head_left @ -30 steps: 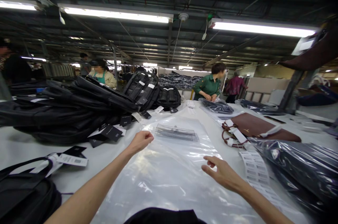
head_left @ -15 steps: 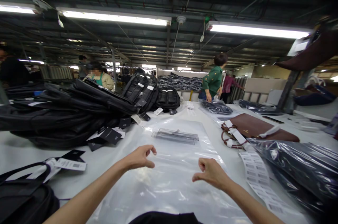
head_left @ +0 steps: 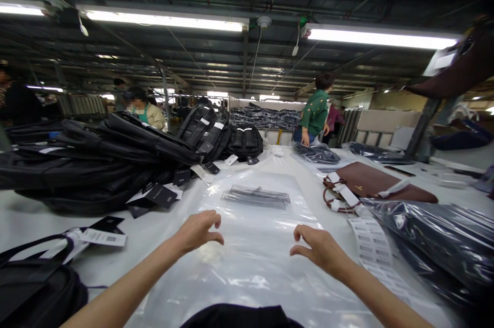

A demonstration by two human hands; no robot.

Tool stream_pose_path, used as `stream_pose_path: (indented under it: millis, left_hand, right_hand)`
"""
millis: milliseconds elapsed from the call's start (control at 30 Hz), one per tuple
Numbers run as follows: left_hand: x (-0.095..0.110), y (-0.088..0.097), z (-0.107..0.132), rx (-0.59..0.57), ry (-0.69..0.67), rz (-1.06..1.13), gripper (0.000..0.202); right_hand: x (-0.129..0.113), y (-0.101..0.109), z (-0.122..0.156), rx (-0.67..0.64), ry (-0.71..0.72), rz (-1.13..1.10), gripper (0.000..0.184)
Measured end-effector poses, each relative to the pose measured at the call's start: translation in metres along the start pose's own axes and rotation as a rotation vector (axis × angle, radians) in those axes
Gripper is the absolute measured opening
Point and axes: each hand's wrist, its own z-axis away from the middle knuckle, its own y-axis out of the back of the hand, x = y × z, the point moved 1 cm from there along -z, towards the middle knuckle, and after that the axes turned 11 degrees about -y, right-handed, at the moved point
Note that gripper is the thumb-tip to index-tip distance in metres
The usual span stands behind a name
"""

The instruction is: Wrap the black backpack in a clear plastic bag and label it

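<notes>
My left hand (head_left: pixel 203 232) hovers over the left side of a clear plastic bag (head_left: pixel 247 261), thumb and fingers curved apart with nothing between them. Over the bag's right side is my right hand (head_left: pixel 314 248), also open and empty, its thumb and fingers facing the left hand. The bag lies flat on the white table, with a block of black print near its far end. Whether more bags lie beneath it I cannot tell. A black edge (head_left: pixel 243 317), perhaps clothing, shows at the bottom.
Black backpacks (head_left: pixel 96 163) with paper tags are heaped at left; a black bag (head_left: pixel 34 287) lies nearer. To the right are a brown handbag (head_left: pixel 382 182), a barcode label sheet (head_left: pixel 374 248) and plastic-wrapped dark bags (head_left: pixel 443 235). A person in green (head_left: pixel 314 114) stands beyond the table.
My hands have moved slightly apart, the right one going right. The right fingers have opened a little more. The person in green has shifted slightly.
</notes>
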Motion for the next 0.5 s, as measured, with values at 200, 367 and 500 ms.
stream_pose_path:
  millis: [200,367,500]
  left_hand:
    - [-0.016,0.012,0.018,0.16,0.129,0.007,0.016]
    - [-0.031,0.022,0.032,0.39,0.376,0.279,0.012]
    - [-0.035,0.022,0.035,0.529,0.575,0.765,0.021]
  right_hand:
    - [0.034,-0.004,0.007,0.154,0.093,0.252,0.027]
    - [0.059,0.0,0.02,0.273,-0.086,0.449,0.019]
    - [0.067,0.003,0.029,0.233,-0.392,0.262,0.02]
